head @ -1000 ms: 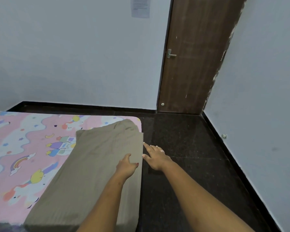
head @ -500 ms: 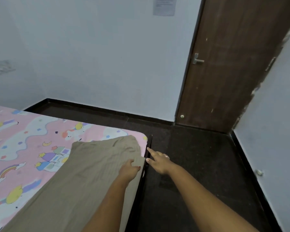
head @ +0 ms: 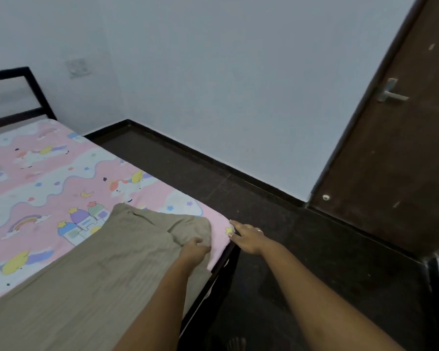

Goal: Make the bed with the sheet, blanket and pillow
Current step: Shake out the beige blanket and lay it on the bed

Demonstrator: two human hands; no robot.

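Bed (head: pixel 222 271): left hand (head: pixel 194 252) fingers (head: pixel 197 241) seemingly clenched on blanket (head: pixel 99 287) corner; right hand (head: pixel 249 238) outstretched, touching sheet (head: pixel 61 173) corner.

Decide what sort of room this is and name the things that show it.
Probably a small bedroom: a bed with a unicorn-print sheet and dark headboard, a tan blanket lying on it, and a closed wooden door.

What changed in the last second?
The left hand pulled the far corner of the blanket back, bunching it and baring the corner of the sheet; the right hand reached forward to that corner. Unchanged: left hand grips blanket, right fingers straight.
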